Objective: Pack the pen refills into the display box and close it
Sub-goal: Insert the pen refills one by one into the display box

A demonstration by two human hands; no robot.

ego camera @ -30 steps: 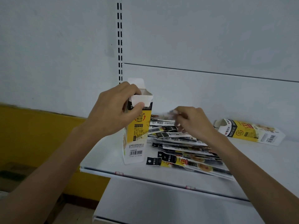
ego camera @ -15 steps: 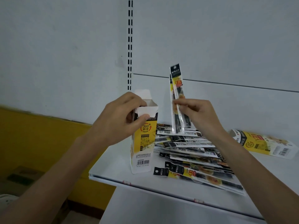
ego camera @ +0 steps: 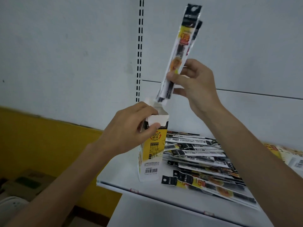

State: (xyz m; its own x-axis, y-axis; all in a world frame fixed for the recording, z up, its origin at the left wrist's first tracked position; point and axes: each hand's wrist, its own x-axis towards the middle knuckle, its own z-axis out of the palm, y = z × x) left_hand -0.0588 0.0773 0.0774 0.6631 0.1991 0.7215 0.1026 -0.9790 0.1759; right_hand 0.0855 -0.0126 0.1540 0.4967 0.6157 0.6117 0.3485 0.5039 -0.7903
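Observation:
A tall yellow and white display box (ego camera: 153, 154) stands upright on the white shelf (ego camera: 172, 200) with its top flaps open. My left hand (ego camera: 129, 130) grips its upper part and holds a flap aside. My right hand (ego camera: 196, 86) pinches two long pen refill packets (ego camera: 182, 45), held almost upright and tilted right, their lower ends right at the box's open mouth. A pile of several more refill packets (ego camera: 201, 159) lies flat on the shelf just right of the box.
A second yellow box (ego camera: 288, 156) lies on its side at the far right of the shelf. A white back panel with a slotted upright (ego camera: 139, 51) rises behind. Below left are a yellow wall (ego camera: 49, 145) and boxes on the floor.
My right hand picked the refill packets off the pile, lifted them upright and brought their lower ends over to the box's opening. My left hand kept its hold on the box.

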